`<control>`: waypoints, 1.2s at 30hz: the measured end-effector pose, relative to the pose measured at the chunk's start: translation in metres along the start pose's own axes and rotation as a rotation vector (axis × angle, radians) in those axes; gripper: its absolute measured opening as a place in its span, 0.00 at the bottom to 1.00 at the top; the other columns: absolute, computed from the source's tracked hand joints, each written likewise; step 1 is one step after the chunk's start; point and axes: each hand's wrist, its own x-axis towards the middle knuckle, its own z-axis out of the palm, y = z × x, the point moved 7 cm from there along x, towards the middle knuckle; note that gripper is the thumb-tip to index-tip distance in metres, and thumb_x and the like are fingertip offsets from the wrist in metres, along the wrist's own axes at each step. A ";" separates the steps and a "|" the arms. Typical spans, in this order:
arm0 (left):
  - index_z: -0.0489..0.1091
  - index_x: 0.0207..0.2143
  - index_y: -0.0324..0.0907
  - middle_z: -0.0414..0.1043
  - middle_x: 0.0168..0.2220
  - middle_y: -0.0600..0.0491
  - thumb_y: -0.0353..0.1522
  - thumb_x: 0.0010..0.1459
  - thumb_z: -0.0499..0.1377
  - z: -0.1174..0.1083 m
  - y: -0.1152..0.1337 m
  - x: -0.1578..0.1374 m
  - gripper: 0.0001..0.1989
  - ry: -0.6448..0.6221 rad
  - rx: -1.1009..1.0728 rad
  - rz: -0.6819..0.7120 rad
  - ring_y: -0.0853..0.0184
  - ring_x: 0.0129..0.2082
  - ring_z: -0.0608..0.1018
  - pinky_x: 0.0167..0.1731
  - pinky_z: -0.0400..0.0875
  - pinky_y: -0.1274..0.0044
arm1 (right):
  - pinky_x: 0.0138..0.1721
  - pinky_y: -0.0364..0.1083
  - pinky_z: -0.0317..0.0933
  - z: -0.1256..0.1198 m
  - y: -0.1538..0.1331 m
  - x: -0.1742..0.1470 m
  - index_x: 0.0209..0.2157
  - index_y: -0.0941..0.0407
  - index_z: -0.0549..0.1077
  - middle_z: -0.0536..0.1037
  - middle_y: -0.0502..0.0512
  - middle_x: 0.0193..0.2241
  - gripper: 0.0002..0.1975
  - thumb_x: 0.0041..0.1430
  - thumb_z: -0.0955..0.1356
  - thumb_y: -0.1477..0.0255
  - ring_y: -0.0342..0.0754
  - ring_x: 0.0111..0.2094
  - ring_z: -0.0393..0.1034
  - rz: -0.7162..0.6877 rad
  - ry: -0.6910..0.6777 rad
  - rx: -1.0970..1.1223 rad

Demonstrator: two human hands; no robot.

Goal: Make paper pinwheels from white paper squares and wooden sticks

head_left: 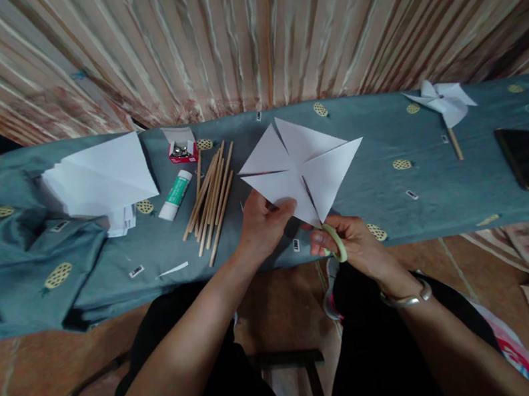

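Note:
My left hand (267, 223) pinches the lower left edge of a white paper square (295, 164), thumb on top. The square is turned cornerwise and has slits running from its corners toward the middle. Closed round the pale green handles of a pair of scissors (337, 244), my right hand (352, 237) is at the paper's near corner. The scissor blades are mostly hidden by the paper and the fingers, at the slit in that corner. Left of the paper lies a bundle of thin wooden sticks (214, 199).
A glue stick (175, 195), a small red box of metal pins (182, 151) and a stack of white paper (103, 177) lie at left. On the right are a finished paper pinwheel (442, 102) and a black phone (528, 159). A green-grey cloth (370, 194) covers the table; a striped curtain (237, 33) hangs behind.

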 end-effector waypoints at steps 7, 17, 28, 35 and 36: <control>0.69 0.33 0.40 0.74 0.31 0.53 0.32 0.47 0.63 0.000 -0.001 0.000 0.10 0.004 0.020 -0.019 0.65 0.31 0.76 0.35 0.72 0.73 | 0.23 0.42 0.62 -0.001 0.000 0.000 0.22 0.56 0.76 0.76 0.51 0.19 0.26 0.46 0.73 0.45 0.42 0.21 0.66 -0.020 0.006 -0.027; 0.71 0.33 0.39 0.75 0.31 0.52 0.32 0.47 0.62 0.002 0.001 -0.001 0.09 -0.016 0.011 -0.002 0.65 0.31 0.75 0.34 0.72 0.74 | 0.22 0.41 0.63 -0.001 0.003 0.001 0.21 0.56 0.75 0.75 0.49 0.17 0.23 0.39 0.78 0.51 0.42 0.20 0.67 0.044 0.048 0.088; 0.71 0.33 0.38 0.76 0.32 0.51 0.32 0.48 0.62 0.002 0.003 -0.001 0.08 -0.032 0.031 0.024 0.64 0.32 0.77 0.37 0.72 0.73 | 0.21 0.41 0.62 -0.002 0.003 0.001 0.21 0.56 0.75 0.74 0.48 0.16 0.23 0.37 0.78 0.51 0.41 0.19 0.66 0.046 0.058 0.096; 0.72 0.35 0.38 0.76 0.33 0.51 0.31 0.49 0.61 0.002 0.001 -0.001 0.09 -0.037 0.053 0.008 0.65 0.34 0.77 0.38 0.73 0.73 | 0.21 0.41 0.62 -0.002 0.002 0.001 0.20 0.56 0.74 0.74 0.49 0.16 0.22 0.38 0.78 0.51 0.41 0.19 0.66 0.036 0.053 0.079; 0.72 0.34 0.38 0.76 0.33 0.52 0.31 0.49 0.61 0.002 0.001 -0.002 0.08 -0.038 0.056 0.008 0.65 0.34 0.77 0.38 0.73 0.74 | 0.21 0.41 0.62 -0.002 0.002 0.001 0.19 0.56 0.74 0.75 0.49 0.16 0.23 0.38 0.78 0.51 0.41 0.19 0.66 0.035 0.054 0.070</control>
